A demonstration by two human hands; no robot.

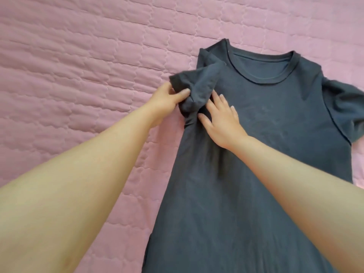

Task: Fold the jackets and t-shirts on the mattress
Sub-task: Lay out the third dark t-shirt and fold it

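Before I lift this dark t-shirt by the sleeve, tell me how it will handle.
Probably floppy: the sleeve bunches and creases where the left hand pinches it. The t-shirt looks thin, so likely light. It may cling to the quilted mattress rather than slide freely.

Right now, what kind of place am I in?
Probably a bedroom: a pink quilted mattress fills the view, a dark t-shirt lies on it, and your hands are folding its sleeve.
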